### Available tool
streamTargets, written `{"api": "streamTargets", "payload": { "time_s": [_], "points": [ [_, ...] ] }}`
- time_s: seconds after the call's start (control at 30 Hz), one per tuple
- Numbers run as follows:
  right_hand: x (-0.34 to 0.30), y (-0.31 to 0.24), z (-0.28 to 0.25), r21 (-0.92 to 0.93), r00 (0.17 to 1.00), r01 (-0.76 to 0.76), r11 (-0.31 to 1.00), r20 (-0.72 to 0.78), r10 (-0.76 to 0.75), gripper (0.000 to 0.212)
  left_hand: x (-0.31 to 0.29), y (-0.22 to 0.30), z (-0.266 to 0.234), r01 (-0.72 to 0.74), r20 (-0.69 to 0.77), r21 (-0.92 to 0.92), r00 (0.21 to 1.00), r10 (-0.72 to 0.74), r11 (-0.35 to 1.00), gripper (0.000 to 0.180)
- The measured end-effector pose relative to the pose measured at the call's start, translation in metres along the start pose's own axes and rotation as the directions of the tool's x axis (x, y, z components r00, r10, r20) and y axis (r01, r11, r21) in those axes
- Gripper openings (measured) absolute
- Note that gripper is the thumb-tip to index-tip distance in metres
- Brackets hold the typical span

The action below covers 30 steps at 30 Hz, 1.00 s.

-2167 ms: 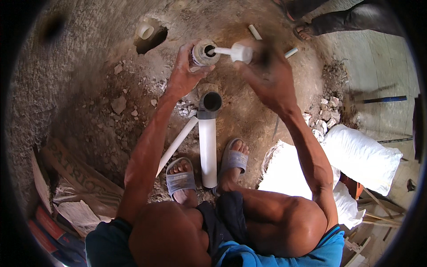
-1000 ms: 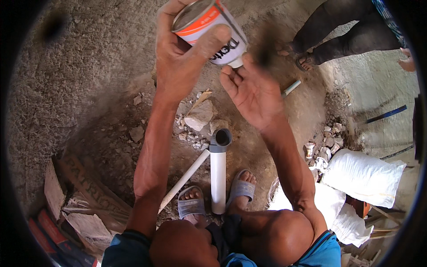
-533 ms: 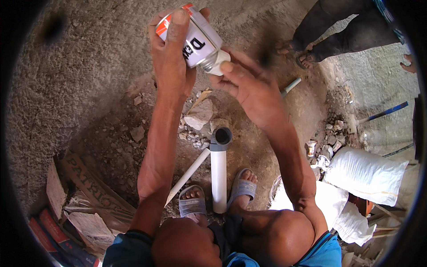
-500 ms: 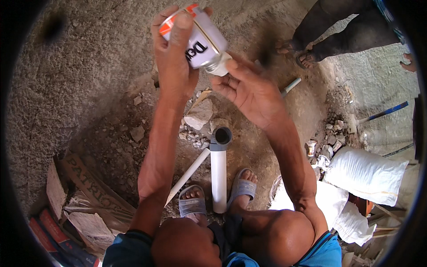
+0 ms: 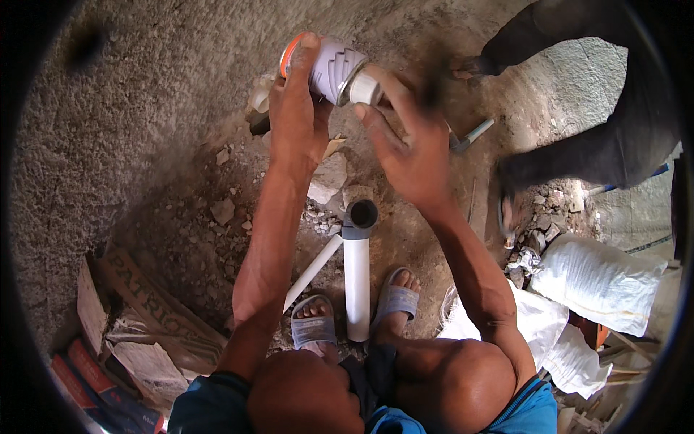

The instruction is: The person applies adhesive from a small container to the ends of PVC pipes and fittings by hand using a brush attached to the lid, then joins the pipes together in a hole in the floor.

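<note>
Up in front of me, my left hand is wrapped round a white metal can with an orange band at its far-left end. The can lies tilted on its side, its white cap pointing right. My right hand has its thumb and forefinger closed about that cap, slightly blurred. Whether the cap is loose from the can I cannot tell. Between my sandalled feet lies a white pipe with a grey elbow fitting on its far end. A thinner white pipe slants beside it.
On the right a person's dark-trousered legs stand close by. A tool with a pale handle lies on the ground. Stones and rubble are scattered ahead. White sacks lie at right, a torn brown paper sack at left.
The can has come down a little and rolled in my left hand, levelling out. My right hand has shifted round the cap. The other person has stepped nearer on the right.
</note>
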State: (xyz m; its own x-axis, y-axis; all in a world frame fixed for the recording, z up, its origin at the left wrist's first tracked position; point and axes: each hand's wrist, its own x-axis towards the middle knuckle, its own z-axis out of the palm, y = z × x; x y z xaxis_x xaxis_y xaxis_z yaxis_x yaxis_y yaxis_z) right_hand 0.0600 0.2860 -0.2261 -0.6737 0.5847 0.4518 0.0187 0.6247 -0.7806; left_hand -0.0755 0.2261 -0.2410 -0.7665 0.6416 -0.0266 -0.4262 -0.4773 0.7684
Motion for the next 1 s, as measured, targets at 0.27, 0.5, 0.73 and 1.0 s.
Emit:
{"api": "streamTargets", "payload": {
  "time_s": [0.27,0.5,0.73,1.0],
  "points": [
    [0.013,0.007,-0.004,0.801,0.826,-0.51,0.313,0.356,0.437,0.047,0.022,-0.003,-0.019,-0.201,0.057,0.025,0.978,0.2,0.979,0.052],
    [-0.007,0.022,-0.013,0.706,0.801,-0.517,0.484,0.199,0.565,0.043,0.024,-0.003,-0.052,-0.091,-0.333,0.096,0.935,0.119,0.991,0.047],
    [-0.032,0.041,-0.031,0.662,0.74,-0.591,0.46,0.218,0.636,0.044,0.011,-0.037,-0.077,0.103,-0.226,0.109,0.971,-0.076,0.989,0.049],
    [-0.042,0.051,-0.065,0.301,0.751,-0.66,0.688,0.257,0.608,0.041,0.009,-0.069,-0.099,0.23,-0.256,0.047,0.943,-0.211,0.972,0.051]
  ]
}}
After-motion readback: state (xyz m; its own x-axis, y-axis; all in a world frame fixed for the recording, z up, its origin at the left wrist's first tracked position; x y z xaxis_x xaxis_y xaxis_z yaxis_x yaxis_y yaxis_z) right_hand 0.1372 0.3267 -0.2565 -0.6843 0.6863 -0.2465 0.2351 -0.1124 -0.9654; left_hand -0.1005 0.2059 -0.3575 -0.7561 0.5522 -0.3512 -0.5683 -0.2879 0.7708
